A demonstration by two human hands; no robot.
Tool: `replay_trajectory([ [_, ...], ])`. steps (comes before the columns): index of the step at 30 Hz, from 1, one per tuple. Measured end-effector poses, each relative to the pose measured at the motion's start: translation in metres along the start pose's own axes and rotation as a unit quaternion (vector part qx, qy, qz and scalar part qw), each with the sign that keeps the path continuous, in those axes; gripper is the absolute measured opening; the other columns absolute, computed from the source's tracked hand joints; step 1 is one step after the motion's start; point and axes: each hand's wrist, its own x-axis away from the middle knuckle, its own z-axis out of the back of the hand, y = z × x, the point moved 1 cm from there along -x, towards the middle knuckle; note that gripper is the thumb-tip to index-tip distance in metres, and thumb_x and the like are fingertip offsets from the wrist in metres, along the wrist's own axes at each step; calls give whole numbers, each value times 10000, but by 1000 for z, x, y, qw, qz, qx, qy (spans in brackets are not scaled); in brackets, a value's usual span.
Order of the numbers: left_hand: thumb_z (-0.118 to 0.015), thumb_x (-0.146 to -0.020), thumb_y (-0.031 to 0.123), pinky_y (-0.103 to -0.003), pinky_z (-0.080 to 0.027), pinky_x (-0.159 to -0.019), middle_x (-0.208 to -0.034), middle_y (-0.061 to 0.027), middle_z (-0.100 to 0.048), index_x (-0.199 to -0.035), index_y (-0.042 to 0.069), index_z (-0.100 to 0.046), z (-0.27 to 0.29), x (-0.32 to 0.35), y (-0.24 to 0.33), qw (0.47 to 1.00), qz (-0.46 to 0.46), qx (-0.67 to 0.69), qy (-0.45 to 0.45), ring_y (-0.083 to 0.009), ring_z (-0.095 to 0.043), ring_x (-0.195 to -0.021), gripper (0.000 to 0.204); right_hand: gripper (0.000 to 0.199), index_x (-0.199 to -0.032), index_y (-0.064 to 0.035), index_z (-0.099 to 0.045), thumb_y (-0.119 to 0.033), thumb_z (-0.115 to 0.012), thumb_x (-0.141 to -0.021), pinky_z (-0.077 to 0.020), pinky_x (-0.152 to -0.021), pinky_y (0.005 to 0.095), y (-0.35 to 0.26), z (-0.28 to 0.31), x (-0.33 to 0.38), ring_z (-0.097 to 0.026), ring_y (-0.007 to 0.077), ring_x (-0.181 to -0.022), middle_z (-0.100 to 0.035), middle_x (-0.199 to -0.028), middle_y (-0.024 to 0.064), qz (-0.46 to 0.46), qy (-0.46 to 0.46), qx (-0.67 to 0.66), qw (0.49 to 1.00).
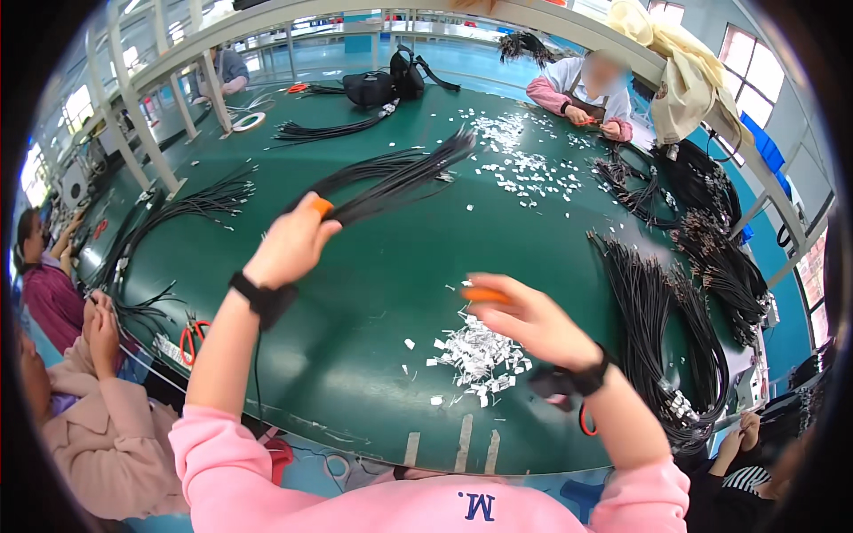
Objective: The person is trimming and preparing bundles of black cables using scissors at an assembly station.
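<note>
worktop (pixel 373 293): dark green, plain
cable bundle (pixel 391 178) in the left hand (pixel 289 249): black
fingertip cover (pixel 322 207) on the left hand: orange
fingertip cover (pixel 484 294) on the right hand (pixel 529 320): orange
wrist straps (pixel 258 298): black
own sleeves (pixel 231 462): pink
paper scraps (pixel 475 355): white
cable heap (pixel 662 329) at right: black, with pale tips
scissors (pixel 191 338): red handles
bags (pixel 386 84): black
tape strips (pixel 462 440) at the near edge: beige
floor (pixel 471 58): light blue

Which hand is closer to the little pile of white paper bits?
Right. The right hand hovers just above the white paper bits, while the left hand is farther off, gripping the black cables.
</note>
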Motion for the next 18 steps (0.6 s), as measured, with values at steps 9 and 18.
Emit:
replay_trajectory([
  [9,-614,-796,174,-317,-477,-695,-914,-126,-569,-1058,-8,-553,29,61,82,967,8,204,-151,-253,-606,-766,325,286,-1159,-89,-472,-195,-514,-897,-379,-967,413,5,-56,-25,-535,179,-921,-558,-926,72,132,29,-608,782],
  [18,-702,-665,455,-388,-403,-932,-1201,-241,-462,-1247,-61,-400,-95,-50,-79,966,147,-138,-161,-351,-462,-1112,834,289,-812,-31,-549,-310,-517,-882,-276,-1030,481,4,-85,44,-551,239,-953,-588,-913,179,106,-124,-353,921],
])
